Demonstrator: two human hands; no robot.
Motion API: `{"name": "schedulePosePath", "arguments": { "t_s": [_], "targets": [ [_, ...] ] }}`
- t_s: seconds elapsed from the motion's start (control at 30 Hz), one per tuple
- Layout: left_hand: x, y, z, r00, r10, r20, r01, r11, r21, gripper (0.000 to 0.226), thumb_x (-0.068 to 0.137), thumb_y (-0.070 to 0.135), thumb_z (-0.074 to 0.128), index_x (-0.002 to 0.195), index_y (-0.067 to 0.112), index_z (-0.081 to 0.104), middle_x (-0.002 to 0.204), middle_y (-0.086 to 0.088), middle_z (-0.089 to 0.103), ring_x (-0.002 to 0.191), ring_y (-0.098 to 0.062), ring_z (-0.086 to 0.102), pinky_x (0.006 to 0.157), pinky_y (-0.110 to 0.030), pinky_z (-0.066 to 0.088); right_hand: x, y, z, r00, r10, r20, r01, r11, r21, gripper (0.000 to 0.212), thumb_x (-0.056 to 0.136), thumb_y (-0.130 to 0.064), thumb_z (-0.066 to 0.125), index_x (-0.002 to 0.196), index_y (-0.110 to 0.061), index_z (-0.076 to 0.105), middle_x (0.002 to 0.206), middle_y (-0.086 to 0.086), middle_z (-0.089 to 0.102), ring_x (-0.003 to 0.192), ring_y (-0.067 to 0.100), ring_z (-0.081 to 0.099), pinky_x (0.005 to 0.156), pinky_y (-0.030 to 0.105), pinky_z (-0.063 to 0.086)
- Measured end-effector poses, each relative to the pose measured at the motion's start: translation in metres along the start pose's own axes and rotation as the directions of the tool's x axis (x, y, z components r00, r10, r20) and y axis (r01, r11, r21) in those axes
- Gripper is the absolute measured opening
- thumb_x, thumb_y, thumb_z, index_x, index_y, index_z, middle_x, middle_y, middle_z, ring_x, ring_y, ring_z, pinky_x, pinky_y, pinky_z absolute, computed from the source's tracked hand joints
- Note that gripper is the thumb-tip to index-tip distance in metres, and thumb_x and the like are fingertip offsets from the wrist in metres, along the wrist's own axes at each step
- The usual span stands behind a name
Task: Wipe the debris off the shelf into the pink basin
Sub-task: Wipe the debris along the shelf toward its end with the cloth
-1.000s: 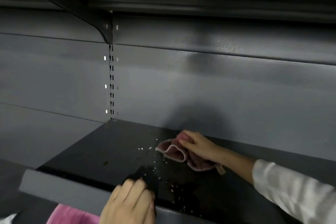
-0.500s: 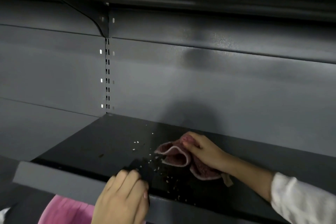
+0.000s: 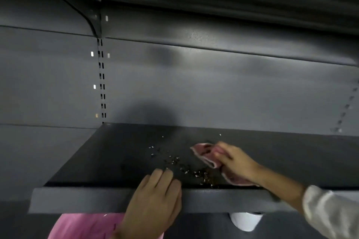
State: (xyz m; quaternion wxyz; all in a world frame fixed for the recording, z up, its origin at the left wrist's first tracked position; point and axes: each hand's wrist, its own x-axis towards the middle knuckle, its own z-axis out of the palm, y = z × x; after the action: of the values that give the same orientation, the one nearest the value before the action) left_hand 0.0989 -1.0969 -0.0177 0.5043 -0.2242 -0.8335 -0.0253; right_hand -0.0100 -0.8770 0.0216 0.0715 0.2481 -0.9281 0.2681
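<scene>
In the head view, the dark shelf (image 3: 120, 153) filled the lower half of the picture, with its grey front lip running across just above the bottom edge. The right hand (image 3: 236, 161) was closed around a bunched pink cloth (image 3: 206, 154), pressing it flat on the shelf well back from the lip. The left hand (image 3: 155, 198) lay over the front lip with its fingers curled onto the shelf surface; it held nothing that could be seen, and whether it gripped the lip or merely rested there could not be told.

The debris (image 3: 186, 169) lay in a loose band between the two hands, running from near the cloth down toward the lip, with a few pale specks scattered further back near the rear wall. The pink basin (image 3: 85, 226) showed below the shelf at the lower left, partly hidden by the left forearm, under the lip rather than directly below the thickest part of the debris. A white object (image 3: 246, 221) sat below the lip to the right.

The job looked partly done at best: the crumbs were gathered toward the front, yet none could be seen in the basin, and the stray specks at the back had not yet been collected.
</scene>
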Motion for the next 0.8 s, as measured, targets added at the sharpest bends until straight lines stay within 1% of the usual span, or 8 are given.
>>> {"name": "schedulePosePath", "arguments": {
  "t_s": [0.1, 0.23, 0.3, 0.37, 0.43, 0.53, 0.67, 0.8],
  "targets": [
    [-0.005, -0.011, -0.007, 0.999, 0.031, 0.014, -0.031, 0.998, -0.045, 0.023, 0.069, 0.022, 0.048, 0.054, 0.014, 0.064, 0.061, -0.001, 0.061, 0.070, -0.018, 0.037, 0.048, -0.024, 0.044, -0.003, -0.029, 0.006, 0.999, -0.006, -0.044, 0.010, 0.995, 0.095, 0.015, 0.092, -0.013, 0.049, 0.086, -0.025, 0.057, 0.080, -0.016, 0.059, 0.077, -0.002, 0.055, 0.068, 0.012, 0.040],
    [-0.017, -0.030, -0.015, 1.000, 0.014, 0.019, -0.012, 0.996, -0.084, 0.023, 0.069, 0.022, 0.046, 0.057, 0.017, 0.065, 0.060, 0.001, 0.058, 0.069, -0.016, 0.036, 0.054, -0.025, 0.039, -0.020, -0.009, -0.034, 0.895, 0.300, -0.330, -0.282, 0.954, 0.101, 0.021, 0.092, -0.006, 0.046, 0.108, 0.004, 0.056, 0.112, 0.020, 0.063, 0.102, 0.023, 0.057, 0.095, 0.034, 0.041],
    [-0.021, -0.037, -0.018, 0.999, 0.029, 0.027, -0.026, 0.995, -0.094, 0.025, 0.071, 0.024, 0.045, 0.060, 0.017, 0.066, 0.061, 0.001, 0.058, 0.070, -0.016, 0.035, 0.054, -0.025, 0.038, -0.039, 0.007, -0.047, 0.840, 0.457, -0.293, -0.476, 0.879, 0.006, 0.021, 0.093, -0.010, 0.044, 0.109, 0.000, 0.054, 0.116, 0.024, 0.059, 0.107, 0.032, 0.056, 0.094, 0.038, 0.040],
    [-0.021, -0.041, -0.019, 0.999, 0.043, 0.024, -0.040, 0.994, -0.102, 0.026, 0.071, 0.025, 0.045, 0.061, 0.017, 0.067, 0.060, 0.001, 0.057, 0.070, -0.017, 0.034, 0.055, -0.025, 0.037, -0.051, 0.006, -0.044, 0.826, 0.542, -0.155, -0.554, 0.831, -0.043, 0.014, 0.095, -0.015, 0.042, 0.085, -0.022, 0.050, 0.099, 0.018, 0.059, 0.089, 0.027, 0.056, 0.082, 0.038, 0.043],
    [-0.021, -0.040, -0.018, 0.999, 0.046, 0.003, -0.046, 0.992, -0.116, 0.027, 0.071, 0.026, 0.045, 0.061, 0.016, 0.068, 0.059, 0.000, 0.056, 0.070, -0.017, 0.034, 0.056, -0.025, 0.034, -0.047, -0.012, -0.030, 0.843, 0.535, -0.045, -0.536, 0.844, 0.001, 0.026, 0.095, -0.019, 0.041, 0.070, -0.026, 0.039, 0.083, 0.005, 0.057, 0.071, 0.018, 0.052, 0.068, 0.025, 0.043],
    [-0.021, -0.039, -0.015, 0.999, 0.044, -0.018, -0.046, 0.992, -0.119, 0.028, 0.071, 0.026, 0.045, 0.062, 0.013, 0.069, 0.060, -0.002, 0.058, 0.070, -0.019, 0.034, 0.057, -0.027, 0.032, -0.026, -0.052, 0.002, 0.928, 0.371, 0.033, -0.369, 0.928, -0.043, 0.013, 0.095, -0.024, 0.043, 0.083, -0.028, 0.049, 0.078, -0.008, 0.056, 0.066, 0.006, 0.050, 0.055, 0.013, 0.037],
    [-0.021, -0.040, -0.014, 0.999, 0.030, -0.030, -0.034, 0.988, -0.148, 0.030, 0.070, 0.025, 0.045, 0.064, 0.011, 0.071, 0.060, -0.004, 0.060, 0.070, -0.019, 0.034, 0.058, -0.029, 0.032, 0.005, -0.083, 0.035, 0.982, 0.188, -0.019, -0.188, 0.981, -0.039, 0.019, 0.095, -0.017, 0.042, 0.103, -0.002, 0.049, 0.104, 0.021, 0.064, 0.094, 0.028, 0.060, 0.076, 0.031, 0.039],
    [-0.021, -0.041, -0.015, 1.000, 0.026, -0.008, -0.027, 0.991, -0.130, 0.030, 0.069, 0.026, 0.046, 0.064, 0.013, 0.072, 0.059, -0.001, 0.060, 0.070, -0.017, 0.035, 0.055, -0.024, 0.035, 0.021, -0.060, 0.019, 0.951, 0.244, -0.189, -0.206, 0.959, 0.196, 0.014, 0.094, -0.009, 0.042, 0.101, -0.004, 0.054, 0.102, 0.015, 0.059, 0.097, 0.021, 0.055, 0.082, 0.022, 0.040]
  ]
}}
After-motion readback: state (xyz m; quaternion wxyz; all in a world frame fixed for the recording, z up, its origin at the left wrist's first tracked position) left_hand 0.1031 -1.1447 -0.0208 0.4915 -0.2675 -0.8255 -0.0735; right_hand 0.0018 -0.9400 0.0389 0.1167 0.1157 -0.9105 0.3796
